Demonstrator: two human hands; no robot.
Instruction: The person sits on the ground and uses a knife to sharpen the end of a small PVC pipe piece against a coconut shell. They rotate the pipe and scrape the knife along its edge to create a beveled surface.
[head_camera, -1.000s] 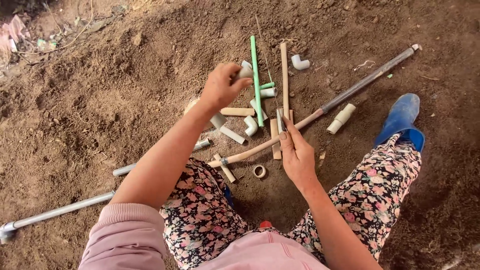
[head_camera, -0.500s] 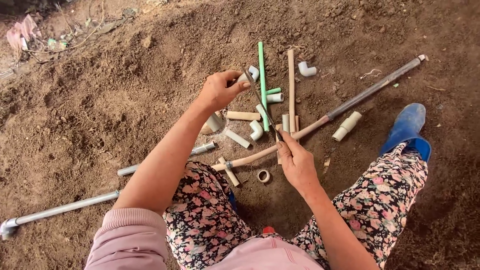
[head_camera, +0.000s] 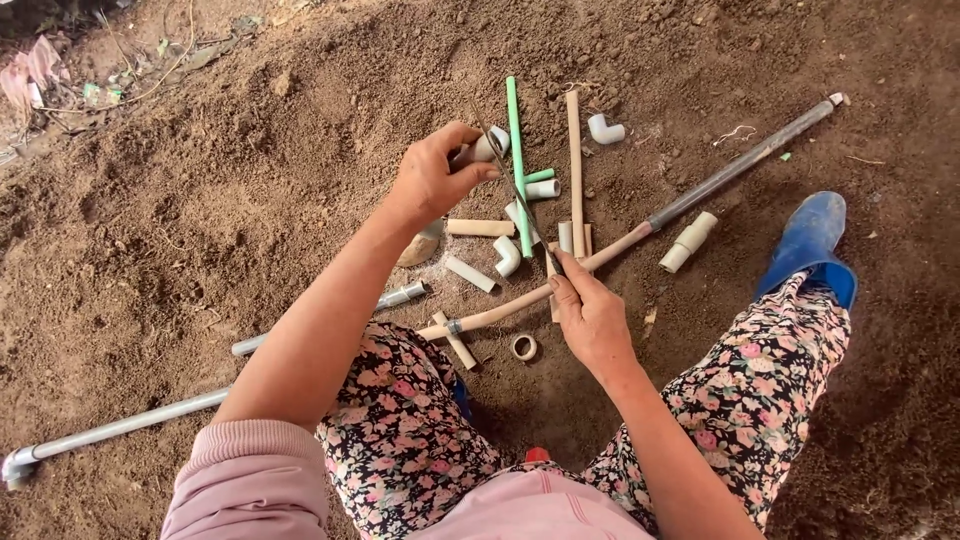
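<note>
Holding a short grey pipe piece, the left hand has its fingers curled around it. The pipe piece sits up off the dirt, and its open end points to the right and a bit away from the person.

The right hand is closed around the near end of a thin dark blade, maybe a saw blade. The blade is long and skinny. It runs from the right hand up and to the left, and its far end touches the grey pipe piece or comes very close.

Under the hands lie many bits on the brown dirt. A green pipe points straight away from the person. Beside it on the right, a thin tan pipe points the same way. A white elbow piece sits near the tan pipe's far end, and another white elbow lies closer. A long pipe, tan then dark grey, slants from near the knees up to the right. A small ring lies just below it. A short cream pipe rests near a blue boot. A long grey pipe lies far to the left.

No bowl or box is here.
</note>
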